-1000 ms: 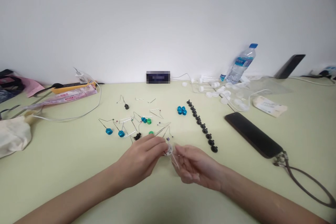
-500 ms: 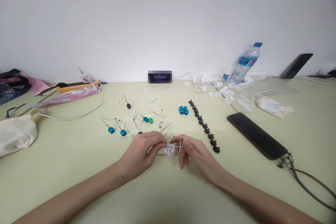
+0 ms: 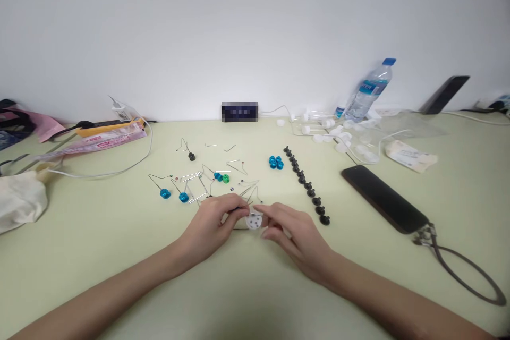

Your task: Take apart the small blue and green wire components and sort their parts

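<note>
My left hand (image 3: 217,222) is closed, its thumb and forefinger pinched on a thin metal rod. Just right of it, my right hand (image 3: 292,231) has its fingers apart near the rod's end, holding nothing that I can see. Under the fingertips lies a white disc (image 3: 254,221) with dark dots or holes. Beyond my hands lie several bent wires with small beads, a green knob (image 3: 226,178), blue knobs (image 3: 184,197) and a black knob (image 3: 192,156). Blue pieces (image 3: 276,162) sit in a cluster beside a slanting row of black pieces (image 3: 302,177).
A black phone (image 3: 384,199) with a strap lies at the right. Behind it are a water bottle (image 3: 368,93), white caps (image 3: 343,135) and a paper packet (image 3: 410,156). At the left are a cloth bag (image 3: 22,202), a pink packet (image 3: 105,141) and a cable.
My right hand's fingers have shifted, and the bent end of the rod no longer shows beside them. The whole view has moved slightly, with things appearing a little higher and further left.
</note>
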### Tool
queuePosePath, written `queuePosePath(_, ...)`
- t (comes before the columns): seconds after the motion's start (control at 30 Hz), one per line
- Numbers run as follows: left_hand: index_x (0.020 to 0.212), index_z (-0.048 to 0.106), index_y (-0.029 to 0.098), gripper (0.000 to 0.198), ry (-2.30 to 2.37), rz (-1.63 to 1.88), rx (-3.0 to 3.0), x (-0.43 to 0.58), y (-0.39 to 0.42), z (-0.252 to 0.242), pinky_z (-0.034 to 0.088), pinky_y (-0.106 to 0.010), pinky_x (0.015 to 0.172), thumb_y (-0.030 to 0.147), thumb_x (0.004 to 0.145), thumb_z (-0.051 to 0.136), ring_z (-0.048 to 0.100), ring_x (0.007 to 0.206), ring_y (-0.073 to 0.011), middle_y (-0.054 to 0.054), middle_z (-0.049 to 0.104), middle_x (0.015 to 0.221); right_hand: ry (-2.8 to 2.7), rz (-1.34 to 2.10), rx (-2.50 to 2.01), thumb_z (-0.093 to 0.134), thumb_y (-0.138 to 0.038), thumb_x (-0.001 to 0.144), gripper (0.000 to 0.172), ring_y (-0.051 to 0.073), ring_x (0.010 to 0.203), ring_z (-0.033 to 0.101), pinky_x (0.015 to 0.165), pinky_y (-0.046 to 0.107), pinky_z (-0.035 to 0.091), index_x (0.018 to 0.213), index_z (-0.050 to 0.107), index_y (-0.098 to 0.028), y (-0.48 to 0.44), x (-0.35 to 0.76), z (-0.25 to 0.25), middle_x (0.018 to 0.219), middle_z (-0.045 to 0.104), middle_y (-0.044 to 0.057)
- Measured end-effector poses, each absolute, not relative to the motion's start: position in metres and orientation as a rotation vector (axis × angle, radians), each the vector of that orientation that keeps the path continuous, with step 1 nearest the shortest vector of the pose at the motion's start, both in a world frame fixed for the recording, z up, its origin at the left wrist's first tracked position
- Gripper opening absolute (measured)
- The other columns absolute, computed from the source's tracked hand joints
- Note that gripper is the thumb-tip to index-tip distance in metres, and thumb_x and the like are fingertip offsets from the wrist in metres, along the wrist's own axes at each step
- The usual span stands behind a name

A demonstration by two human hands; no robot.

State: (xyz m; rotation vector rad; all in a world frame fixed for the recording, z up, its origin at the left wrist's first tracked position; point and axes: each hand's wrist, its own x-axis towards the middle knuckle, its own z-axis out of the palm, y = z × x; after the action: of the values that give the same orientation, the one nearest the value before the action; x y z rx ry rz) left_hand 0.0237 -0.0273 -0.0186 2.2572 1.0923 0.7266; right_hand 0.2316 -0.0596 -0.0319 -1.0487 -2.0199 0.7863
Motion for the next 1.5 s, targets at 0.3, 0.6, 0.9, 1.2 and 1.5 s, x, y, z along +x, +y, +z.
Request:
queuePosePath(0.3,0.080,0.060,0.019,0.022,1.027,0.755,2.314,0.025,-0.027,-0.020,0.043,-0.025,0.066,0.021,0.093,0.042,0.058,0.072,-0.0133,-0.001,0.065,0.079,-1.933,1.134,-1.123,0.049,-0.040,0.092,0.032,0.012,0.061,0.053,0.058,0.024,0.040,0.087,0.071,-0.017,-0.052,0.230,-0.029,0.071,0.060,0.003)
queuePosePath(0.6,0.087,0.064,0.020,0.025,1.037,0.678,2.340,0.030,-0.027,-0.027,0.043,-0.028,0.069,0.022,0.094,0.040,0.058,0.077,-0.0163,-0.004,0.065,0.084,-1.705,0.522,-1.140,0.053,-0.035,0.090,0.024,0.017,0.068,0.055,0.063,0.030,0.043,0.083,0.071,-0.020,-0.032,0.251,-0.031,0.076,0.062,0.005)
queuePosePath(0.9,0.080,0.064,0.019,0.025,1.055,0.623,2.187,0.039,-0.025,-0.026,0.038,-0.026,0.063,0.028,0.092,0.044,0.052,0.069,-0.0146,-0.001,0.060,0.074,-1.517,0.771,-1.191,0.055,-0.039,0.088,0.027,0.014,0.064,0.047,0.063,0.027,0.037,0.080,0.071,-0.018,-0.030,0.243,-0.045,0.068,0.052,0.001)
queuePosePath(1.2,0.080,0.064,0.015,0.031,0.903,0.687,1.313,0.035,-0.014,-0.018,0.036,-0.022,0.056,0.042,0.087,0.052,0.043,0.060,-0.0095,-0.002,0.058,0.076,-1.618,1.086,-1.094,0.044,-0.041,0.094,0.035,0.010,0.049,0.034,0.049,0.025,0.027,0.079,0.065,-0.016,-0.046,0.236,-0.040,0.053,0.044,-0.003)
queuePosePath(1.5,0.072,0.064,0.016,0.033,0.962,0.657,1.472,0.044,-0.018,-0.024,0.039,-0.024,0.059,0.044,0.085,0.053,0.050,0.064,-0.0127,-0.001,0.059,0.069,-1.550,1.111,-1.125,0.046,-0.042,0.092,0.034,0.009,0.049,0.033,0.048,0.024,0.026,0.078,0.063,-0.016,-0.044,0.236,-0.041,0.053,0.042,-0.004)
